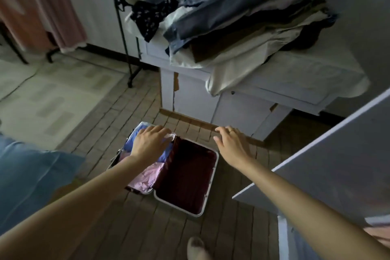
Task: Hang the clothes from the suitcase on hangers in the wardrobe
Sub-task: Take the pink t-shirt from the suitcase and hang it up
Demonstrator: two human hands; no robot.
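Note:
An open suitcase [207,192] lies on the wooden floor below me. Its right half is bare, lined in dark red. Its left half holds folded clothes: a blue garment [162,155] at the far end and a pink one [145,177] nearer me. My left hand [150,141] is down on the clothes at the far end, fingers curled over the blue garment and a bit of white cloth. My right hand [229,142] hovers beyond the suitcase's far right corner with fingers loosely spread, holding nothing. A white wardrobe door [329,167] stands open at my right.
A white table [274,99] behind the suitcase carries a big heap of clothes [242,19]. A black garment rack [124,44] stands to the left, with pink cloth [42,6] hanging further left. My foot [195,248] is near the bottom edge. A pale rug [42,101] covers the left floor.

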